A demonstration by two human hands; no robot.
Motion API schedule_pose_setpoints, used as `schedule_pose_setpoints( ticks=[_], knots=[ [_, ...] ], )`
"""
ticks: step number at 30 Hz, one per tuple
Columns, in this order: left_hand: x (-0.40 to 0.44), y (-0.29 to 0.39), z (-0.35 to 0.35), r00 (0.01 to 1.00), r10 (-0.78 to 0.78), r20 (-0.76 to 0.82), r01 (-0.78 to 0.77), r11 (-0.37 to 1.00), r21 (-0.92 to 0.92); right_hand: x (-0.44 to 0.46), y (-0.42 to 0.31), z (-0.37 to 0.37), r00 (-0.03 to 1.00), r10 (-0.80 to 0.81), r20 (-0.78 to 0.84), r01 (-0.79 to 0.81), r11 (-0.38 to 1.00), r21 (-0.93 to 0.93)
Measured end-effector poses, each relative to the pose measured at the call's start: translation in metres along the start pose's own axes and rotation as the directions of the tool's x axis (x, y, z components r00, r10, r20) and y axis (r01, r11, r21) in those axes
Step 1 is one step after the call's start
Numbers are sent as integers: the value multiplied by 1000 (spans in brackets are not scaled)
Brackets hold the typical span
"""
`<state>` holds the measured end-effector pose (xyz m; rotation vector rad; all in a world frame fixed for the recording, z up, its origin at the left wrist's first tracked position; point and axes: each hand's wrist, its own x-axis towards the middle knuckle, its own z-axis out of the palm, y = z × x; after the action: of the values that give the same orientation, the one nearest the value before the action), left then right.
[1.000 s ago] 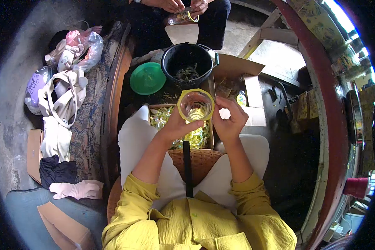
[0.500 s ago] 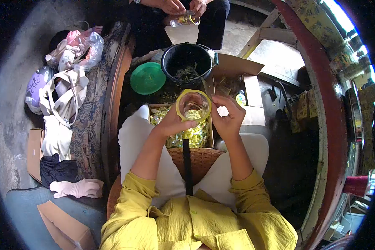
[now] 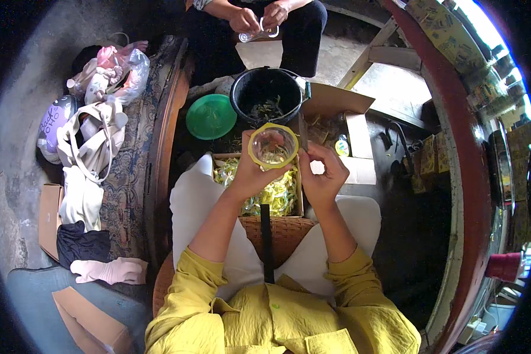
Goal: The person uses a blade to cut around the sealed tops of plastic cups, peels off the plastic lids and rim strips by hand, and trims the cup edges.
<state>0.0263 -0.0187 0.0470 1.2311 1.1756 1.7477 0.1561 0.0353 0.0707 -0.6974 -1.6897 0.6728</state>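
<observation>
Yellow-rimmed cup (image 3: pixel 273 148), mouth facing us | left hand (image 3: pixel 251 176) wraps it | our right hand (image 3: pixel 324 179) pinches a blade (image 3: pixel 303 139), probably, just right of it

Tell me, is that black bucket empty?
Not empty: pale green scraps lie inside the black bucket. How deep they go, I cannot tell.

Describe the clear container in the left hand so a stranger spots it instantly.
Find the big black bucket. Just below it in the picture, the left hand holds a see-through container. Its yellow rim separates it from the bucket and nearby green dish.
</observation>
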Motion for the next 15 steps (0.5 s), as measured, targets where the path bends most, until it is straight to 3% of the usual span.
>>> schedule_pose_setpoints(
  ticks=[8,11,15],
  knots=[
    [-1,3,1,1000,16,-9,-16,1000,-23,0,-2,2,995,-101,-11,100,992,-73],
    [-1,3,2,999,38,6,-38,995,94,-1,0,1,995,-102,-9,101,992,-75],
    [-2,4,4,999,35,41,-36,999,28,1,-1,0,994,-108,-16,106,991,-80]
  ],
)
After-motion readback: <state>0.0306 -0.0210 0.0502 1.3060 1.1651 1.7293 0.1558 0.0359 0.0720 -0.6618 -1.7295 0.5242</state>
